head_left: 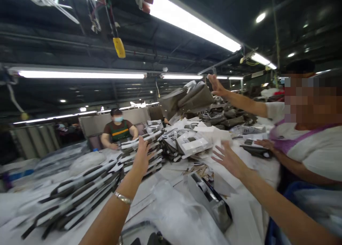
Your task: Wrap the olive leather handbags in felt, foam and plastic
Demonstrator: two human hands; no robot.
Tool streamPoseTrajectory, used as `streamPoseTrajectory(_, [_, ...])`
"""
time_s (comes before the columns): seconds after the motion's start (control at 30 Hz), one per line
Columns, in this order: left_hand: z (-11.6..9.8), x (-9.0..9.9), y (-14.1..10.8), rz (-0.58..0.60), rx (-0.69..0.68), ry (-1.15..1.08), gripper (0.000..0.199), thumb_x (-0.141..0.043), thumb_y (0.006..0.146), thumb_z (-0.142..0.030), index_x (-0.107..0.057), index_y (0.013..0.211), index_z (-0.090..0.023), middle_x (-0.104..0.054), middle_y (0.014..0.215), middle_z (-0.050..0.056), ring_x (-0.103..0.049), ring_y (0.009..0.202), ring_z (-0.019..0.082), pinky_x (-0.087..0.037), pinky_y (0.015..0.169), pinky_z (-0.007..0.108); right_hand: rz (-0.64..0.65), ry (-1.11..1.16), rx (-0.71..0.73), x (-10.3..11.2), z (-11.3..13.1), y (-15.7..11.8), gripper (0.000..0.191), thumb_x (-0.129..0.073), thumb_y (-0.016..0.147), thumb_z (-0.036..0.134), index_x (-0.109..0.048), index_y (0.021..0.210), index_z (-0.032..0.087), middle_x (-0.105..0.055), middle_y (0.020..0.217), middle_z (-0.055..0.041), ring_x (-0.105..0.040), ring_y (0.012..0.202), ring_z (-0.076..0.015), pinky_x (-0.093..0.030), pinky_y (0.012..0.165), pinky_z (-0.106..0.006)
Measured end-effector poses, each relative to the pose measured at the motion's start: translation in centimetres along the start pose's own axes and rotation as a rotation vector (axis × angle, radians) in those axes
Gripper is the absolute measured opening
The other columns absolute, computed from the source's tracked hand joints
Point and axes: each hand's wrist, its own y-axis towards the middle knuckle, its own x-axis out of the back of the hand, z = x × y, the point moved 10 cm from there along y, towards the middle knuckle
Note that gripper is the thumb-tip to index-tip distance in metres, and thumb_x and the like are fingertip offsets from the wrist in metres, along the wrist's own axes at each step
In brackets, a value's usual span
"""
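Note:
My left hand (141,155), a metal bracelet on its wrist, is raised with fingers spread, beside a stack of dark strips wrapped in white (153,163). Nothing shows in it. My right hand (229,160) reaches forward over the table, blurred, its fingers apart and holding nothing I can see. Beyond both hands, a grey-brown bag (199,98) hangs in mid-air above a heap. A co-worker's raised hand (217,86) is right beside it; whether they touch I cannot tell. Between my forearms stands a tape dispenser (210,202) on the table.
Clear plastic sheeting (173,209) covers the near table. More white-wrapped dark strips (82,193) lie at left. White packets (193,145) and dark bags (229,120) pile up behind. One co-worker (307,141) stands close at right; another (119,131) sits across the table.

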Motion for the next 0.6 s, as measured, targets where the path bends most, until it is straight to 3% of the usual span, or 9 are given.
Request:
streamPoseTrajectory(0.1, [-1.8, 9.3, -1.7, -0.14, 0.028, -0.149, 0.094, -0.015, 0.08, -0.088, -0.001, 0.156, -0.033, -0.034, 0.155, 0.018, -0.049, 0.132, 0.033, -0.052, 0.095, 0.055, 0.313, 0.052, -0.114, -10.3, -3.7, -3.3, 0.082, -0.038, 0.09, 0.073, -0.008, 0.156, 0.035, -0.024, 0.162, -0.0122, -0.051, 0.133, -0.0277, -0.051, 0.103, -0.049])
streamPoseTrajectory(0.2, [-3.0, 21.0, -6.6, -0.407, 0.008, -0.174, 0.093, -0.014, 0.081, -0.087, -0.011, 0.155, -0.031, -0.046, 0.146, 0.015, -0.058, 0.122, 0.03, -0.055, 0.092, 0.048, 0.641, -0.041, -0.17, -18.9, -7.8, -9.0, 0.081, -0.024, 0.091, 0.076, -0.001, 0.157, 0.034, -0.023, 0.162, -0.0123, -0.048, 0.136, -0.028, -0.05, 0.103, -0.05])
streamPoseTrajectory(0.27, [-2.9, 28.5, -11.7, -0.622, 0.05, -0.083, 0.089, -0.019, 0.086, -0.082, -0.017, 0.155, -0.025, -0.046, 0.146, 0.016, -0.056, 0.124, 0.029, -0.053, 0.095, 0.043, 0.819, -0.102, -0.21, -22.7, -11.0, -12.7, 0.075, -0.025, 0.094, 0.071, -0.003, 0.157, 0.035, -0.023, 0.163, -0.0112, -0.045, 0.137, -0.0284, -0.05, 0.103, -0.051])
streamPoseTrajectory(0.33, [-2.3, 34.4, -17.3, -0.79, 0.094, -0.02, 0.08, -0.028, 0.092, -0.074, -0.025, 0.152, -0.021, -0.045, 0.146, 0.018, -0.053, 0.126, 0.029, -0.051, 0.098, 0.043, 0.928, -0.182, -0.265, -25.0, -14.7, -15.5, 0.073, -0.037, 0.095, 0.065, -0.011, 0.156, 0.037, -0.025, 0.162, -0.0098, -0.044, 0.138, -0.029, -0.05, 0.103, -0.05])
streamPoseTrajectory(0.4, [-1.3, 38.3, -22.2, -0.894, 0.132, 0.03, 0.069, -0.038, 0.095, -0.065, -0.036, 0.147, -0.02, -0.046, 0.144, 0.017, -0.054, 0.124, 0.029, -0.049, 0.1, 0.048, 0.987, -0.34, -0.266, -26.6, -18.5, -17.2, 0.074, -0.049, 0.091, 0.061, -0.02, 0.155, 0.036, -0.03, 0.16, -0.01, -0.044, 0.138, -0.0303, -0.049, 0.105, -0.049])
streamPoseTrajectory(0.47, [0.3, 40.5, -25.6, -0.934, 0.175, 0.071, 0.057, -0.047, 0.096, -0.056, -0.045, 0.14, -0.02, -0.05, 0.14, 0.014, -0.056, 0.12, 0.028, -0.048, 0.1, 0.051, 1.042, -0.562, -0.12, -28.3, -21.4, -18.1, 0.079, -0.059, 0.085, 0.062, -0.031, 0.153, 0.032, -0.032, 0.159, -0.0115, -0.041, 0.14, -0.0328, -0.045, 0.108, -0.049])
streamPoseTrajectory(0.6, [3.9, 41.4, -27.6, -0.867, 0.277, 0.121, 0.038, -0.061, 0.094, -0.04, -0.059, 0.123, -0.016, -0.061, 0.125, 0.012, -0.062, 0.109, 0.025, -0.052, 0.095, 0.049, 1.201, -0.908, 0.373, -32.7, -25.1, -19.8, 0.08, -0.07, 0.074, 0.057, -0.048, 0.145, 0.026, -0.031, 0.159, -0.0131, -0.032, 0.145, -0.0362, -0.032, 0.116, -0.053])
